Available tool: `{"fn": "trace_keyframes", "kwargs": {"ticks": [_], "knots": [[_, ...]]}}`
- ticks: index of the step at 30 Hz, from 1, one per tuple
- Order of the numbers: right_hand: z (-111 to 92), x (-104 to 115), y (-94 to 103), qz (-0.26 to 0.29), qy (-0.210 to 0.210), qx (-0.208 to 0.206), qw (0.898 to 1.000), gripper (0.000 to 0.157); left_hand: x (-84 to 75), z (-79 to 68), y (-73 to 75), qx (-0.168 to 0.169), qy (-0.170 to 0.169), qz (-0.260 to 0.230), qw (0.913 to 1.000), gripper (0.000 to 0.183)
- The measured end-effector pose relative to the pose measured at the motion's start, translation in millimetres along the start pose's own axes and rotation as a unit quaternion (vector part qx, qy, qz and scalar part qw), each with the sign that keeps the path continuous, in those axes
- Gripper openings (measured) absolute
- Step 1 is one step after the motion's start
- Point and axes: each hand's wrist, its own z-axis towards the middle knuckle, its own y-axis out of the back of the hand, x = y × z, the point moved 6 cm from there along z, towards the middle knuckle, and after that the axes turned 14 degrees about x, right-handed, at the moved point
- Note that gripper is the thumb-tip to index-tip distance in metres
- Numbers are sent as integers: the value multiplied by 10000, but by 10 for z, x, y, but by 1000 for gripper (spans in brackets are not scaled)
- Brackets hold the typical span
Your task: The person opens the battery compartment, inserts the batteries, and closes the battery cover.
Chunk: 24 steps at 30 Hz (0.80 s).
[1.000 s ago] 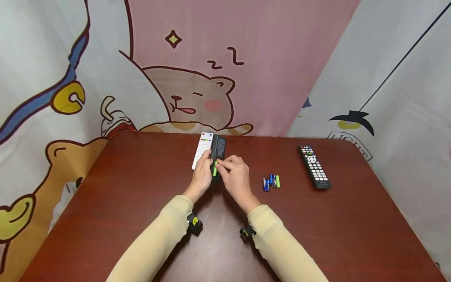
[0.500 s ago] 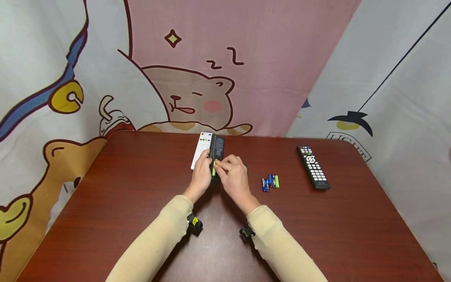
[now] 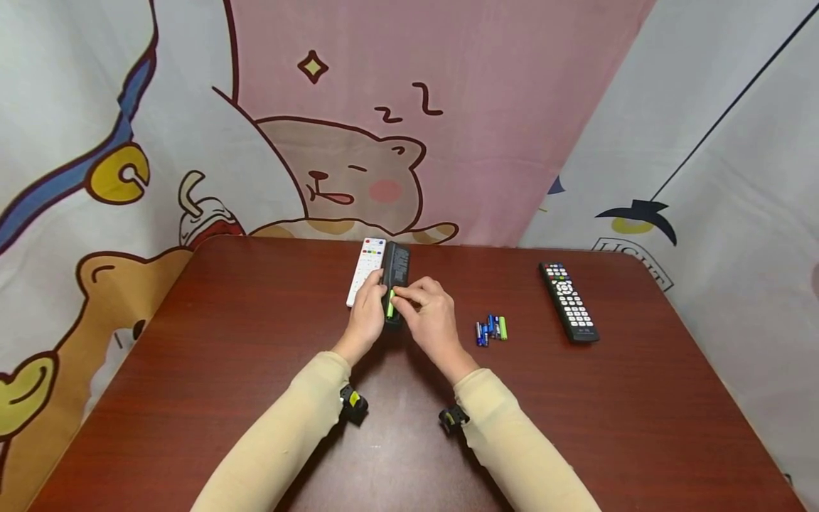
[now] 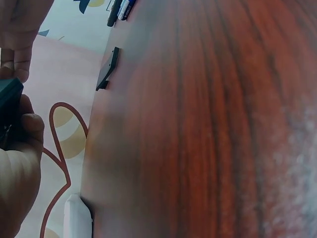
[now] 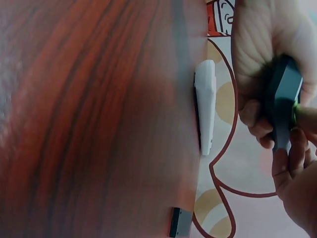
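A black remote control (image 3: 398,264), its labelled back facing up, is gripped by my left hand (image 3: 367,313), and appears raised off the table in both wrist views. At its near end lies a green battery (image 3: 390,304), along the remote's length. My right hand (image 3: 430,313) pinches the battery's upper end between thumb and forefinger. In the right wrist view, other right-hand fingers (image 5: 297,153) touch the remote's edge, and only a sliver of green shows. How deep the battery sits is hidden. Beside the left hand lies a white remote control (image 3: 366,272), buttons up.
Right of the hands, several blue batteries (image 3: 485,331) lie beside another green battery (image 3: 502,328). A second black remote (image 3: 569,302) rests buttons up farther right. A small black cover (image 4: 108,69) lies on the table (image 3: 640,427). A cartoon-printed cloth (image 3: 493,128) hangs behind.
The hands keep their hold on the black remote and green battery. The right hand and wrist have shifted very slightly right; the head view has tilted a little.
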Motion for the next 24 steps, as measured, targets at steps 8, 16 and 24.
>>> {"fn": "trace_keyframes", "kwargs": {"ticks": [8,16,24], "knots": [[-4,-33,31,78,19,73,9999,13,-21,2,-2,47,16,-1,10000,44],[-9,21,44,-127,425,33,9990,9,-36,1,10,90,74,126,9999,45],[2,-12,32,-33,269,484,9985,11,-29,-2,33,96,135,292,9994,44]]}}
